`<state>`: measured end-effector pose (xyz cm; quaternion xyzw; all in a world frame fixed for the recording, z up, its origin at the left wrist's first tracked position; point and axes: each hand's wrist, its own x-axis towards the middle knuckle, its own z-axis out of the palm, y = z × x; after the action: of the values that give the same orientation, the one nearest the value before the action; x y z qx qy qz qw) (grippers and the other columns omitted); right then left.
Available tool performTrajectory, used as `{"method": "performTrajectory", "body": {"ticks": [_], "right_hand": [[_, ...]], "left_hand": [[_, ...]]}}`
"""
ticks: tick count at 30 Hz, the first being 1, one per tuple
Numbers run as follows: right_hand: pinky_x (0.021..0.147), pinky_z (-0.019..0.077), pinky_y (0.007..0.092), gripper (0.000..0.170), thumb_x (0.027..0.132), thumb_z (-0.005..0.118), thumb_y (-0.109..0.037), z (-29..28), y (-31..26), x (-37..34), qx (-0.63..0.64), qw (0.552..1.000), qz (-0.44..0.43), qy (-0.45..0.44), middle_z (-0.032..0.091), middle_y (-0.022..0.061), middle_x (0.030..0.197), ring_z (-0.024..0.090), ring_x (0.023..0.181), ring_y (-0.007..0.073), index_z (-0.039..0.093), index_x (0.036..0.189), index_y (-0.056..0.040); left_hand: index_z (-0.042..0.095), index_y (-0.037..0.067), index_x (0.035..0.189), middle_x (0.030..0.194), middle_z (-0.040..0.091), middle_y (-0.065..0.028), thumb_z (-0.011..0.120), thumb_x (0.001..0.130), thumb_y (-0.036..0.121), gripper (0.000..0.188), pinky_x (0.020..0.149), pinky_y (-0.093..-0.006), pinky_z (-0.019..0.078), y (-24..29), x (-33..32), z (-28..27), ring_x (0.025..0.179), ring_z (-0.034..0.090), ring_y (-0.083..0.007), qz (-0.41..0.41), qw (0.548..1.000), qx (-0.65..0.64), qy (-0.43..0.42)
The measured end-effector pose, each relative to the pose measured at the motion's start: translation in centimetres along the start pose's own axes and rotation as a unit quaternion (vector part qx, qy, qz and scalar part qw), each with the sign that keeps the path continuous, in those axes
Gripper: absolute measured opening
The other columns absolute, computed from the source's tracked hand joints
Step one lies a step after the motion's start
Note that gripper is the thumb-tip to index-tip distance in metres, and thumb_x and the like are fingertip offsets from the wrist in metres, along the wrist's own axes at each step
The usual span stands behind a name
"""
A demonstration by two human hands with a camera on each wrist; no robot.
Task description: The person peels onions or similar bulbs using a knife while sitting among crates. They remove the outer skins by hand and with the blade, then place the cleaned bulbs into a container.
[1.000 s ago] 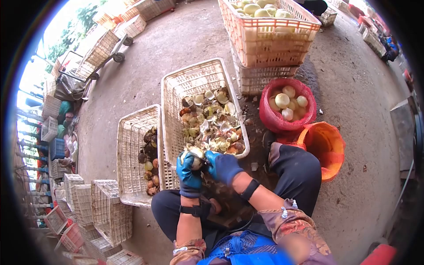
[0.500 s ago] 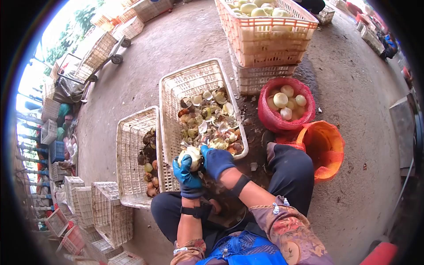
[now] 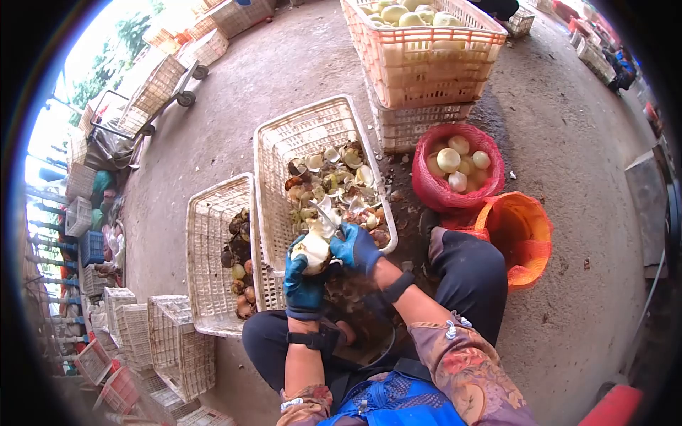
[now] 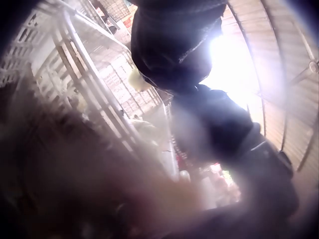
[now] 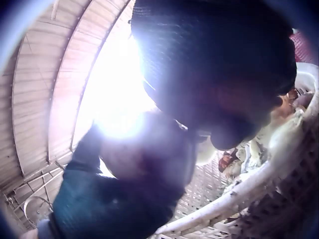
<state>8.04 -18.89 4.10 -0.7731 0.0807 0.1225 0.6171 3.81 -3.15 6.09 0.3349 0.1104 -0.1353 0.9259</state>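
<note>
In the head view the blue-gloved left hand (image 3: 303,284) grips a pale, partly peeled onion (image 3: 312,253), its fingers curled round the left and lower sides. The gloved right hand (image 3: 355,248) is at the onion's right side, fingers curled, with a whitish peel layer (image 3: 326,219) standing up between the hands. Whether it also holds a tool is hidden. Both hands are over the near end of a white crate (image 3: 266,206) of peels and scraps. The right wrist view shows the left glove (image 5: 114,199) below the dark right glove (image 5: 214,74).
Left of the peel crate stands another crate (image 3: 202,248) with brown onions. To the right are a red mesh sack (image 3: 435,195) of peeled onions and an orange bag (image 3: 533,245). Stacked crates (image 3: 426,78) stand behind; more crates (image 3: 170,348) lie at the left.
The onion has turned in the left hand, showing a smooth pale side. A whitish layer now lifts from its top, and the right hand has moved slightly up and right.
</note>
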Motion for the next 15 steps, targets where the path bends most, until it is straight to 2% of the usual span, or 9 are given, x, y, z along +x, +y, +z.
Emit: {"method": "performTrajectory", "body": {"ticks": [2, 3, 5, 6, 7, 10, 11, 14, 15], "right_hand": [[0.078, 0.0521, 0.0377, 0.044, 0.082, 0.062, -0.027, 0.7, 1.0, 0.3, 0.101, 0.994, -0.035, 0.012, 0.068, 0.0222, 0.1, 0.068, 0.09, 0.0334, 0.062, 0.118, -0.0034], [0.075, 0.0523, 0.0338, 0.037, 0.085, 0.061, -0.022, 0.7, 1.4, 0.5, 0.178, 0.984, -0.027, -0.009, 0.071, 0.0158, 0.093, 0.069, 0.083, 0.0241, 0.063, 0.114, 0.0004], [0.073, 0.052, 0.0319, 0.031, 0.087, 0.06, -0.017, -1.3, -0.9, -0.9, 0.316, 0.946, 0.019, -0.073, 0.07, 0.0092, 0.09, 0.066, 0.08, 0.0181, 0.064, 0.112, 0.0005], [0.072, 0.0518, 0.0309, 0.029, 0.088, 0.059, -0.015, -2.2, -2.7, -1.9, 0.382, 0.917, 0.043, -0.107, 0.069, 0.0059, 0.089, 0.064, 0.079, 0.0151, 0.064, 0.112, 0.0005], [0.069, 0.0508, 0.0287, 0.023, 0.09, 0.057, -0.011, -2.7, -4.4, -2.8, 0.391, 0.913, 0.043, -0.106, 0.067, 0.0005, 0.088, 0.061, 0.077, 0.0118, 0.065, 0.109, -0.0008], [0.067, 0.0504, 0.0289, 0.022, 0.088, 0.061, -0.014, -0.4, -1.6, -0.6, 0.344, 0.937, -0.019, -0.062, 0.067, 0.0011, 0.087, 0.061, 0.076, 0.011, 0.066, 0.104, -0.0007], [0.066, 0.0508, 0.0321, 0.022, 0.086, 0.064, -0.019, 1.4, 0.9, 1.4, 0.287, 0.956, -0.058, -0.005, 0.07, 0.0063, 0.081, 0.063, 0.071, 0.0144, 0.067, 0.099, -0.0009], [0.066, 0.0514, 0.0367, 0.027, 0.084, 0.066, -0.025, 1.0, 0.3, 1.8, 0.103, 0.988, -0.013, 0.116, 0.07, 0.0149, 0.077, 0.067, 0.069, 0.0242, 0.067, 0.097, -0.0016], [0.068, 0.0518, 0.0385, 0.032, 0.084, 0.066, -0.027, 0.6, 0.4, 1.9, 0.077, 0.987, -0.003, 0.137, 0.07, 0.0179, 0.081, 0.068, 0.073, 0.0296, 0.065, 0.104, -0.0016]], "left_hand": [[0.047, 0.006, 0.134, 0.125, 0.058, -0.0128, 0.07, 0.081, 0.025, 0.06, 0.095, -0.0487, 0.0515, 0.2, 0.3, -0.4, 0.111, 0.059, -0.0317, -0.043, 0.999, 0.021, 0.024], [0.048, 0.005, 0.133, 0.126, 0.057, -0.0135, 0.069, 0.082, 0.024, 0.059, 0.094, -0.049, 0.0516, 0.3, 0.4, -0.3, 0.113, 0.059, -0.0324, -0.034, 0.999, 0.036, -0.003], [0.049, 0.004, 0.132, 0.13, 0.055, -0.0149, 0.067, 0.083, 0.023, 0.055, 0.093, -0.0496, 0.0518, 0.5, 0.3, -0.2, 0.115, 0.058, -0.0337, -0.013, 0.996, 0.065, -0.058], [0.049, 0.004, 0.132, 0.129, 0.056, -0.0149, 0.067, 0.082, 0.023, 0.056, 0.093, -0.0488, 0.052, 0.5, 0.3, -0.4, 0.114, 0.058, -0.0334, 0.003, 0.996, 0.074, -0.053], [0.049, 0.004, 0.131, 0.127, 0.056, -0.0149, 0.067, 0.081, 0.022, 0.056, 0.093, -0.048, 0.0522, 0.3, 0.2, -0.8, 0.113, 0.058, -0.0332, 0.019, 0.995, 0.084, -0.047], [0.048, 0.004, 0.13, 0.12, 0.058, -0.0142, 0.071, 0.072, 0.021, 0.064, 0.092, -0.046, 0.0533, 0.3, 0.0, -0.9, 0.109, 0.06, -0.0318, 0.033, 0.993, 0.099, -0.049], [0.048, 0.003, 0.129, 0.118, 0.059, -0.0138, 0.074, 0.069, 0.021, 0.068, 0.091, -0.0454, 0.0537, 0.4, -0.1, -0.6, 0.107, 0.061, -0.0313, 0.031, 0.993, 0.102, -0.055], [0.048, 0.004, 0.129, 0.118, 0.059, -0.0137, 0.073, 0.065, 0.018, 0.07, 0.089, -0.0469, 0.0543, 0.7, -1.3, 0.5, 0.107, 0.061, -0.032, 0.037, 0.996, 0.063, -0.045], [0.048, 0.007, 0.13, 0.12, 0.058, -0.0141, 0.073, 0.065, 0.016, 0.071, 0.09, -0.0497, 0.0537, 1.0, -1.6, -0.2, 0.109, 0.06, -0.0322, 0.016, 0.997, 0.059, -0.039]]}}
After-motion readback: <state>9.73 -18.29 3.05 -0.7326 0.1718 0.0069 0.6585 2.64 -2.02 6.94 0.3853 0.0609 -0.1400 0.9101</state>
